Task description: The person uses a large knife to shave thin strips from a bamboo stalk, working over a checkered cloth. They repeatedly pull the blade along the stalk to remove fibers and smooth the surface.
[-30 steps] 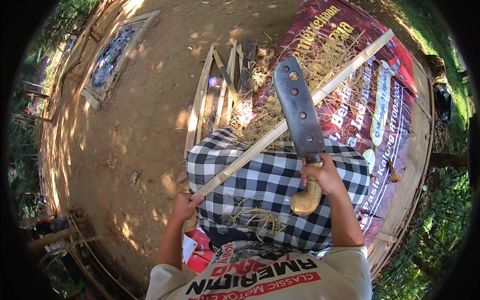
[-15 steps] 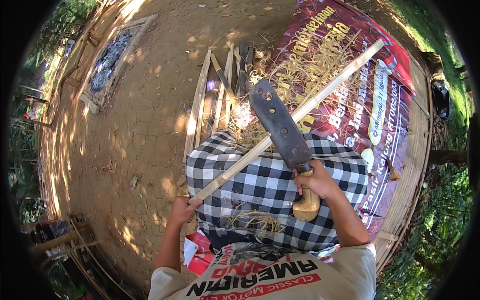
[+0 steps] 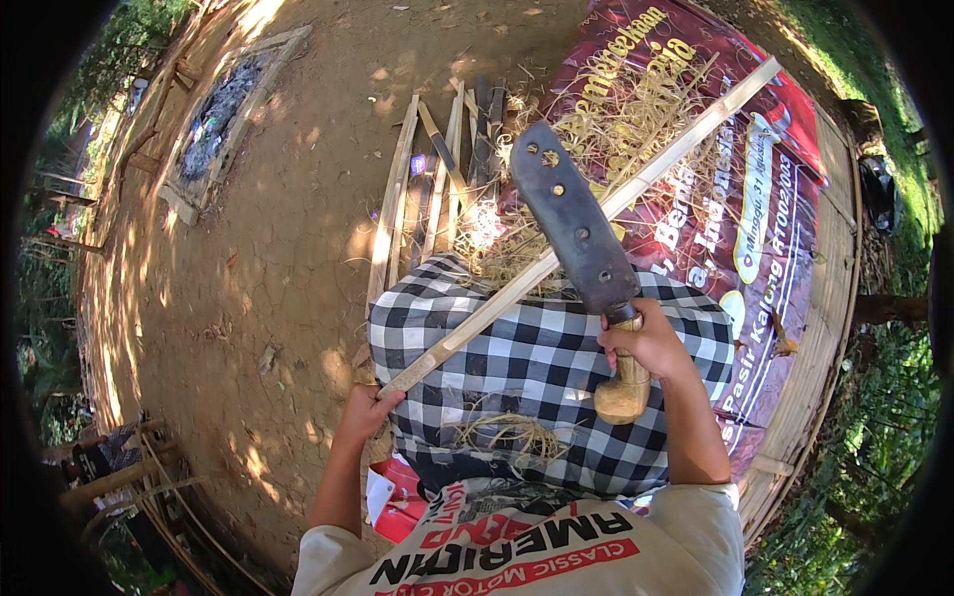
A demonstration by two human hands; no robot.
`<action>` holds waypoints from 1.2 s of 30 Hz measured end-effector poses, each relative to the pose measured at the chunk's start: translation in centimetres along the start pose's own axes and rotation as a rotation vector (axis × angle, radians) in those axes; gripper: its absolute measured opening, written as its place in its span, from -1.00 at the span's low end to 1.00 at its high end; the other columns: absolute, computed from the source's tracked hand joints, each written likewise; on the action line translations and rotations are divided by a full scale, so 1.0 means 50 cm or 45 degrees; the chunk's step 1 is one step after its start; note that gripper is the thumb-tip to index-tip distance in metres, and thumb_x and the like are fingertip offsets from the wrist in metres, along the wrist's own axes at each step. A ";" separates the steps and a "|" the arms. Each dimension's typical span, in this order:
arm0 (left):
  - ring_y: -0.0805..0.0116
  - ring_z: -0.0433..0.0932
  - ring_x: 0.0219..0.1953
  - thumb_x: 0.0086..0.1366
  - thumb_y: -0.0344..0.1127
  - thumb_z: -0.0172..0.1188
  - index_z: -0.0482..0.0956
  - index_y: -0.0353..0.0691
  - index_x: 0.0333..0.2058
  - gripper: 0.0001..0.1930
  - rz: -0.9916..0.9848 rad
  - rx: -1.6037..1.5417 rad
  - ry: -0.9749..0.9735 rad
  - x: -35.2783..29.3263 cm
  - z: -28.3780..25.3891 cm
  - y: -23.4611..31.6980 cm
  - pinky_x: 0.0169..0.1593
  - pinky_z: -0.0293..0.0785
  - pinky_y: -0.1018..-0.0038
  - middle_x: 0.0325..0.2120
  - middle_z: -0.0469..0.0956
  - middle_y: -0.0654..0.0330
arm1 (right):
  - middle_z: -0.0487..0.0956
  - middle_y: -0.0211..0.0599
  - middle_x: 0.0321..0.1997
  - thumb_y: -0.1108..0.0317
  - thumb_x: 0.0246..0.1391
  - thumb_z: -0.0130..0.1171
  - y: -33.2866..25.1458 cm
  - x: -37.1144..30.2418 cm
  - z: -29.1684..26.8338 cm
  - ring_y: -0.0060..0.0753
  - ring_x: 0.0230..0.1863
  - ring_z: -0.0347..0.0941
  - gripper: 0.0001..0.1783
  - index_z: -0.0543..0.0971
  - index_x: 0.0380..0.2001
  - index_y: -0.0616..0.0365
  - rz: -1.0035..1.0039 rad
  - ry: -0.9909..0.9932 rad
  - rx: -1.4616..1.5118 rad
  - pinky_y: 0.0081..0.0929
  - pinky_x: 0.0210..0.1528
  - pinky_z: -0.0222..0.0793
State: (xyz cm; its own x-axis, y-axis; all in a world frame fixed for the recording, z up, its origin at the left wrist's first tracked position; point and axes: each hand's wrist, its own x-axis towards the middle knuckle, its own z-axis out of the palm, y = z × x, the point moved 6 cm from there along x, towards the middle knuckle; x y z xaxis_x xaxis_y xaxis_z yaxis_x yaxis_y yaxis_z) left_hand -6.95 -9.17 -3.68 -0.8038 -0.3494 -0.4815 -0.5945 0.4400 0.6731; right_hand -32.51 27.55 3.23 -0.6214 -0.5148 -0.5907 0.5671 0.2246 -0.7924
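Note:
A long pale bamboo strip point(image 3: 487, 316) slants from lower left to upper right across my lap, which is covered by a black-and-white checked cloth point(image 3: 517, 368). My left hand point(image 3: 369, 407) is closed round the strip's near end. In my right hand point(image 3: 651, 338) is a machete point(image 3: 576, 223) with a wide dark blade, several holes in it and a wooden handle. The blade lies across the strip's middle, its tip pointing up and left. Whether its edge bites into the wood I cannot tell. A few curled shavings point(image 3: 512, 435) rest on the cloth near my body.
Beyond my lap, a heap of thin shavings point(image 3: 636, 119) covers part of a dark red printed banner point(image 3: 686, 248) on a bamboo platform point(image 3: 815, 298). Several bamboo strips point(image 3: 396, 194) lie beside it on the cracked earth. An ash-filled framed pit point(image 3: 224, 119) is at the far left.
My right hand and the machete have moved away from me and slightly right along the strip. The strip's far end has shifted a little up and right. My left hand keeps its hold.

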 end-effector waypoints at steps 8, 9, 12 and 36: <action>0.51 0.27 -0.69 0.13 0.00 0.36 0.48 -0.46 -0.68 -0.45 0.065 0.113 0.022 0.002 -0.016 0.024 -0.62 0.22 0.35 -0.83 0.32 0.15 | 0.49 -0.23 -0.55 0.64 -0.17 0.25 0.019 -0.003 0.019 -0.39 -0.63 0.47 -0.80 0.45 -0.44 0.30 0.077 -0.081 -0.028 -0.43 -0.56 0.41; 0.50 0.27 -0.69 0.12 0.00 0.37 0.48 -0.46 -0.68 -0.45 0.052 0.120 -0.017 0.001 -0.013 0.025 -0.62 0.22 0.35 -0.83 0.33 0.14 | 0.50 -0.22 -0.55 0.64 -0.17 0.25 0.014 0.001 0.012 -0.39 -0.62 0.47 -0.80 0.45 -0.43 0.30 0.059 -0.039 0.025 -0.44 -0.56 0.41; 0.49 0.27 -0.70 0.12 -0.01 0.37 0.47 -0.48 -0.68 -0.44 0.042 0.031 0.069 -0.001 0.000 -0.013 -0.62 0.22 0.34 -0.84 0.32 0.11 | 0.50 -0.21 -0.56 0.64 -0.18 0.24 0.010 0.003 0.015 -0.39 -0.62 0.47 -0.78 0.44 -0.40 0.30 0.013 0.076 0.208 -0.44 -0.54 0.40; 0.56 0.26 -0.69 0.13 -0.06 0.38 0.47 -0.44 -0.70 -0.48 0.033 0.023 0.101 0.002 0.001 -0.020 -0.63 0.19 0.37 -0.84 0.31 0.22 | 0.49 -0.26 -0.60 0.62 -0.18 0.26 0.036 0.006 0.051 -0.41 -0.62 0.47 -0.79 0.46 -0.43 0.28 0.032 -0.079 0.062 -0.45 -0.56 0.37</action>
State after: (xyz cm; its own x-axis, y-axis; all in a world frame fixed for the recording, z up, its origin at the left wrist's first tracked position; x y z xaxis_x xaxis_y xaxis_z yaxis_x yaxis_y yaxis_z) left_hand -6.46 -9.59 -4.45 -0.8148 -0.4020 -0.4177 -0.5745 0.4642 0.6741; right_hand -30.30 25.67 2.03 -0.5723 -0.5604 -0.5987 0.6091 0.1984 -0.7679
